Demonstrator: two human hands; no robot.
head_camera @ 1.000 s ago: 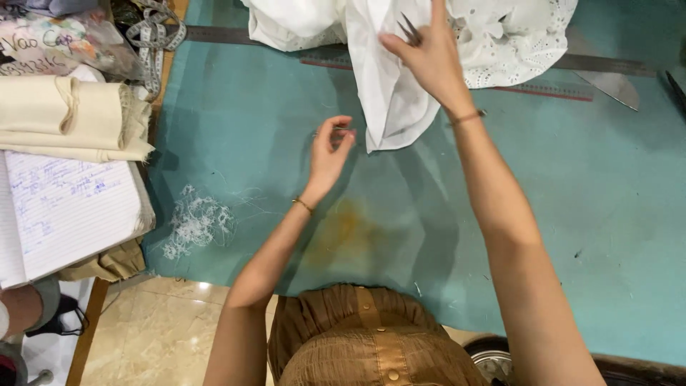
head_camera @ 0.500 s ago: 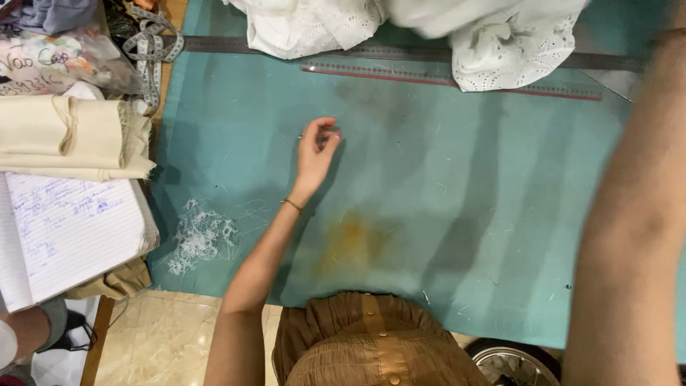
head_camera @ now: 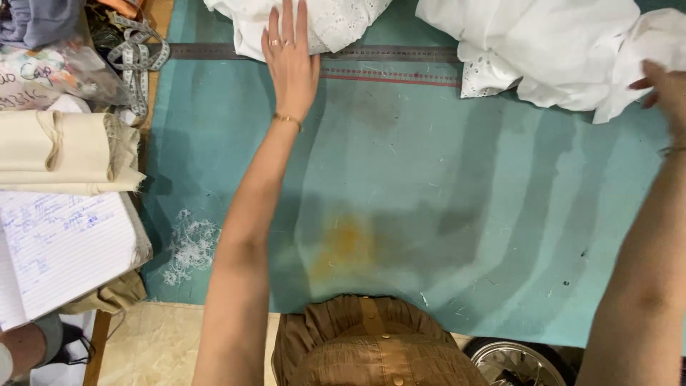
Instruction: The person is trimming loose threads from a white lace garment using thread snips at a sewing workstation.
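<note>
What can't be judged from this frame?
- Head view: right hand cut off by the right edge; its grip on the white cloth unclear.
- White eyelet fabric runs off the top edge.
- Steel ruler partly hidden under left hand and cloth.

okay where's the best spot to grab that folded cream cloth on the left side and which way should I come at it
Grip the folded cream cloth at its frayed right-hand end, coming in from the right over the teal mat. That end overhangs the mat's edge and looks free; the notebook crowds its near side, and clutter crowds its far side.
</note>
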